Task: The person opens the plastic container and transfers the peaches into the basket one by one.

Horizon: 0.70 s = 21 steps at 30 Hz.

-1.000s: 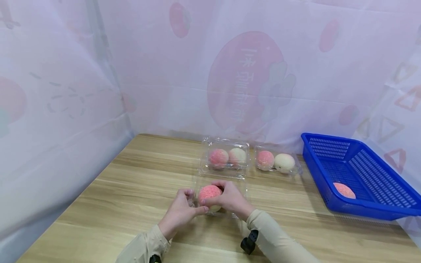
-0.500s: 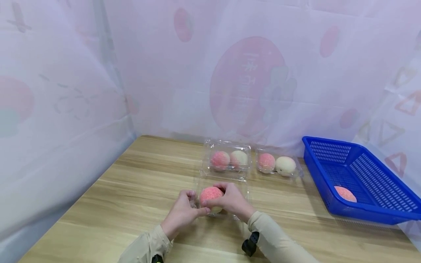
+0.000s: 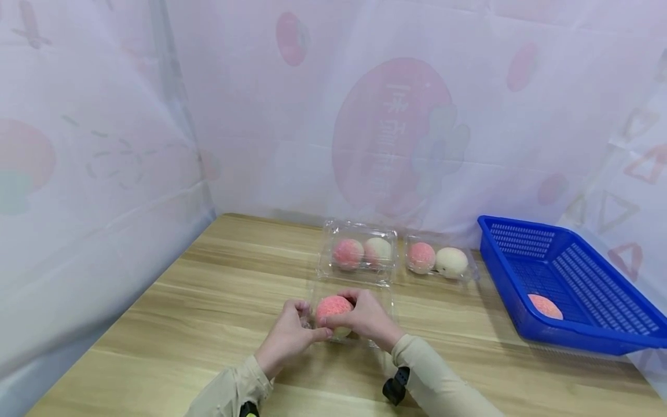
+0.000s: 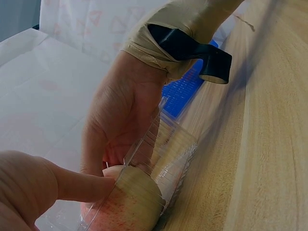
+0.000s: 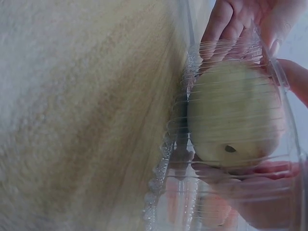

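In the head view, my right hand [image 3: 370, 318] grips a pink and cream peach [image 3: 334, 311] from its right side, thumb in front. The peach sits within the base of a clear plastic box [image 3: 384, 298]. My left hand [image 3: 288, 336] holds that box's left side, its thumb along the front near the peach. In the right wrist view, the peach's pale side [image 5: 233, 113] shows through the ribbed box wall, with a small dark spot on it. The left wrist view shows the left thumb [image 4: 79, 186] against the box edge. Some right fingers are hidden behind the peach.
Two peaches [image 3: 348, 253] appear in clear plastic directly behind the box. Another clear box [image 3: 471, 271] with two peaches stands to their right. A blue basket [image 3: 583, 336] with one peach is at the table's right. White printed sheeting [image 3: 250, 174] closes off the back and sides.
The head view has shifted slightly, so the scene sits a little lower than one second ago. Both hands keep their hold, and the peach has hardly moved.
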Each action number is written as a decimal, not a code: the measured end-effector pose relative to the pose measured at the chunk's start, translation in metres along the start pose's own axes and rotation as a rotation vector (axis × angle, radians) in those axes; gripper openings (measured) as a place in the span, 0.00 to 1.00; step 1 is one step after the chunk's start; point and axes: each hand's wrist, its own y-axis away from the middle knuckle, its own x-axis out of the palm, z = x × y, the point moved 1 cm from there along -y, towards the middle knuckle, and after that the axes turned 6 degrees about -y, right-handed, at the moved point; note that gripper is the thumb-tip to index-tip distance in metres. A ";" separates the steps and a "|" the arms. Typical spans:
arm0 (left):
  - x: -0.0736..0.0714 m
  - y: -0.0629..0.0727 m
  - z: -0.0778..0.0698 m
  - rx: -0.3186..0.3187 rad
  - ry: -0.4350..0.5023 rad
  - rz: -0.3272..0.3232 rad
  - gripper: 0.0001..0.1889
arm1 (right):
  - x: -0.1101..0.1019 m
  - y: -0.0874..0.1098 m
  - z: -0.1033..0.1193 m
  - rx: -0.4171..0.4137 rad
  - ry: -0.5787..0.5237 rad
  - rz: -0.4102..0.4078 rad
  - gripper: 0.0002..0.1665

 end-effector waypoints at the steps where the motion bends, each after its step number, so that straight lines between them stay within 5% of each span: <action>1: 0.000 0.000 0.000 0.001 -0.002 -0.003 0.40 | 0.000 0.000 0.000 0.001 0.000 0.001 0.36; 21: 0.000 -0.001 0.000 0.005 -0.006 0.000 0.40 | 0.000 -0.001 0.002 -0.025 0.008 -0.022 0.35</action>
